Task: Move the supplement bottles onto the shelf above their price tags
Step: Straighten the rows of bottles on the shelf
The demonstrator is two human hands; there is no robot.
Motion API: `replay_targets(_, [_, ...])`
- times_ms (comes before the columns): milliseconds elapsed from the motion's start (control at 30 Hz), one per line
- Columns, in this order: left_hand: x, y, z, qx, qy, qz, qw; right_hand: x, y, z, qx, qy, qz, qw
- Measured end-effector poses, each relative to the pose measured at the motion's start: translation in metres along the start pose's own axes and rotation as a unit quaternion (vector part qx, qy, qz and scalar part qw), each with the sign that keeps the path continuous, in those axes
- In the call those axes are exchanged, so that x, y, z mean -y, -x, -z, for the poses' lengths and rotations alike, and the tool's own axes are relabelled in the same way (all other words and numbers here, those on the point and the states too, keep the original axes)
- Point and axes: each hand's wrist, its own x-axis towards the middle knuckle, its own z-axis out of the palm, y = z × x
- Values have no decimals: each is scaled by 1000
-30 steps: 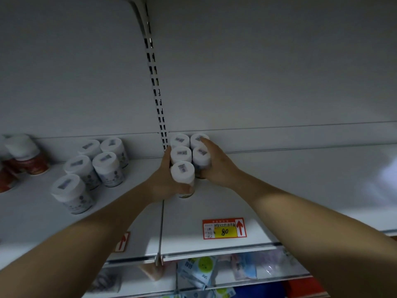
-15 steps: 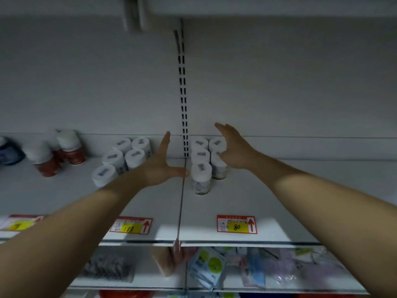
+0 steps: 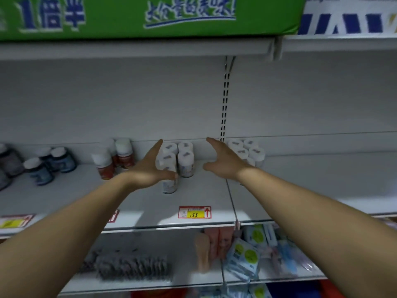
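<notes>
Head view: a person reaches both hands toward a store shelf (image 3: 204, 196), each spread wide and holding nothing. The left hand (image 3: 148, 171) stands edge-on just left of a cluster of white-capped bottles (image 3: 185, 162). Its thumb crosses the front bottle, though whether it touches cannot be told. The right hand (image 3: 223, 162) hovers to the cluster's right, apart from it.

The bottles stand upright, running from the shelf's back edge forward, in line above the 188 tag (image 3: 194, 212) on the front edge. A second group (image 3: 250, 150) of the same kind sits at the back edge, partly behind the right hand and past the shelf joint.

The step in hand looks to be squaring up or gathering the cluster over its tag. Done well, both palms would close in together and level. They would press low on the bottle bodies rather than the caps, so the packed bottles slide as one block and the lone front bottle does not tip.

Every bottle is capped, so the contents cannot be seen. Toward the shelf's left edge stand red bottles (image 3: 117, 158) and blue bottles (image 3: 50, 165). Packets (image 3: 247, 259) lie heaped on the lower shelf (image 3: 193, 280). A green carton (image 3: 150, 16) rests on the shelf above.
</notes>
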Motion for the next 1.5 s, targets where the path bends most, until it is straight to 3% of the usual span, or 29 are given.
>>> replay_targets(533, [80, -67, -20, 69, 75, 53, 993, -18, -89, -79, 11, -52, -18, 998])
replay_targets(967, [98, -93, -24, 122, 152, -62, 979, -26, -94, -96, -10, -69, -23, 997])
replay_targets(1500, [105, -105, -25, 122, 135, -57, 982, -36, -107, -105, -18, -33, -29, 999])
